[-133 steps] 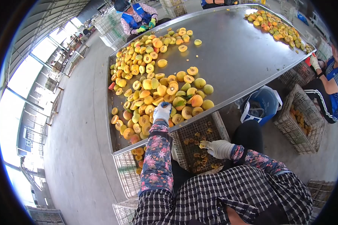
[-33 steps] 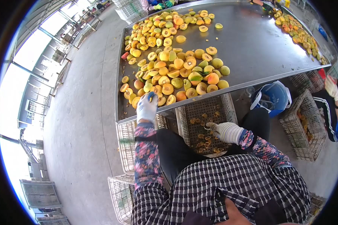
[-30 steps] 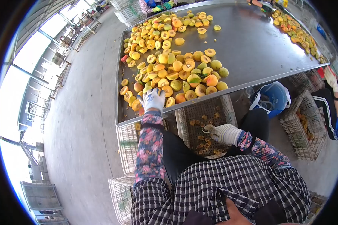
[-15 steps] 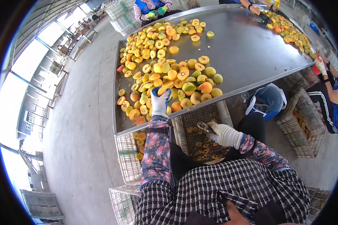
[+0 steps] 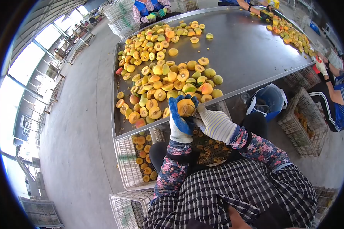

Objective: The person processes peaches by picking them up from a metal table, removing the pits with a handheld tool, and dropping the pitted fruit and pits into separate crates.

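Note:
Near the front edge of the metal table (image 5: 248, 49), my left hand (image 5: 180, 128), in a white glove with blue palm, is closed around a yellow peach half (image 5: 186, 108). Its cut face is turned up. My right hand (image 5: 218, 124), in a striped knit glove, grips a small metal hand tool (image 5: 196, 113) whose tip is right at the peach's edge; most of it is hidden by the fingers. Just beyond my hands lies a heap of peach halves (image 5: 156, 78), some cut side up and some skin side up.
Below the table edge, a crate of peach halves (image 5: 143, 157) stands left and a crate with pits and scraps (image 5: 214, 150) in front of me. A blue bucket (image 5: 269, 101) and another crate (image 5: 305, 124) are at right. Co-workers' gloved hands (image 5: 156, 14) show across the table.
My left hand has come back from the heap with a peach half. My right hand has risen from over the crate, bringing the metal tool up to the fruit.

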Motion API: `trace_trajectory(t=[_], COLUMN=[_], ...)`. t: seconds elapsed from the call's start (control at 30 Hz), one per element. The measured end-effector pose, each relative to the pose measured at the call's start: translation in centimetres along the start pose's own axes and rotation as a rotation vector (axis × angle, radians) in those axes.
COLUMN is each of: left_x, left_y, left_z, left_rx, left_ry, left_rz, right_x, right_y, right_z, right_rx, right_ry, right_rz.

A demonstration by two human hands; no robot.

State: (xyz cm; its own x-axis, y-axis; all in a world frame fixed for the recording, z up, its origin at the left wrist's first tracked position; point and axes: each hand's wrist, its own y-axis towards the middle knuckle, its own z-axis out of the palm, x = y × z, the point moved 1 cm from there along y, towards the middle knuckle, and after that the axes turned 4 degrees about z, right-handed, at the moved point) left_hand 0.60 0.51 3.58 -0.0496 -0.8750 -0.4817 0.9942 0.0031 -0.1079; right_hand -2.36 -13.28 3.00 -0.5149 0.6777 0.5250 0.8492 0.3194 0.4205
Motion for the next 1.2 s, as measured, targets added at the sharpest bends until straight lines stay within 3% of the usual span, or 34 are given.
trace_trajectory(t=[0.2, 0.27, 0.33, 0.4, 0.47, 0.57, 0.67, 0.7, 0.8, 0.87, 0.9, 1.0, 1.03, 1.1, 1.13, 1.17, 1.2], left_x=[0.8, 0.6, 0.2, 0.1, 0.2, 0.7, 0.9, 0.5, 0.8, 0.8, 0.6, 0.6, 0.0, -1.0, -1.5, -1.9, -2.8], left_y=[-0.2, 0.4, 0.6, 0.5, 1.1, 1.6, 1.2, 0.8, 0.6, 0.2, -0.2, 0.2, 0.5, 0.4, 0.7, -0.6, -1.5], left_z=[-0.6, -2.7, -2.9, -2.7, -3.6, -5.1, -4.0, -3.1, -2.4, -1.5, -1.1, -1.1, -1.5, -3.1, -4.4, -3.7, -2.8], left_rx=[-0.047, 0.104, 0.140, 0.052, 0.233, 0.376, 0.362, 0.397, 0.398, 0.337, 0.337, 0.044, 0.123, 0.113, 0.117, 0.236, 0.264], left_ry=[0.111, 0.517, 0.598, 0.356, 0.781, 0.947, 0.896, 0.950, 0.721, 0.245, 0.170, 0.076, 0.193, 0.793, 1.135, 1.551, 1.766], left_rz=[0.120, 0.261, 0.236, 0.048, 0.268, 0.338, 0.441, 0.496, 0.377, 0.036, -0.069, -0.227, -0.206, -0.109, -0.105, 0.062, 0.004], right_x=[-0.3, -0.5, 0.0, 0.1, -0.2, -3.0, 0.3, 0.8, 0.4, -0.1, -0.4, -0.3, -0.3, -1.8, -3.1, -4.6, -5.5], right_y=[-0.3, -0.3, 0.1, 0.0, 0.0, -1.3, -0.5, -0.6, -1.3, -1.8, -2.1, -3.0, -3.2, -3.5, -4.4, -5.3, -5.9], right_z=[0.1, 0.3, -1.0, -1.5, -1.2, 1.9, -2.2, -2.5, -2.5, -2.1, -2.0, -2.3, -2.8, -2.9, -2.1, -0.9, -0.4], right_rx=[0.181, 0.267, 0.343, 0.410, 0.451, 0.255, 0.717, 0.730, 0.844, 0.885, 0.922, 0.940, 0.915, 0.949, 0.868, 0.789, 0.710], right_ry=[-0.062, 0.018, 0.043, 0.024, -0.042, 0.282, 1.047, 1.202, 1.628, 1.802, 1.876, 1.855, 1.772, 1.500, 1.282, 1.063, 0.847], right_rz=[0.042, 0.062, 0.096, 0.103, 0.075, -0.087, 0.625, 0.681, 0.807, 0.800, 0.788, 0.731, 0.743, 0.755, 0.632, 0.505, 0.373])
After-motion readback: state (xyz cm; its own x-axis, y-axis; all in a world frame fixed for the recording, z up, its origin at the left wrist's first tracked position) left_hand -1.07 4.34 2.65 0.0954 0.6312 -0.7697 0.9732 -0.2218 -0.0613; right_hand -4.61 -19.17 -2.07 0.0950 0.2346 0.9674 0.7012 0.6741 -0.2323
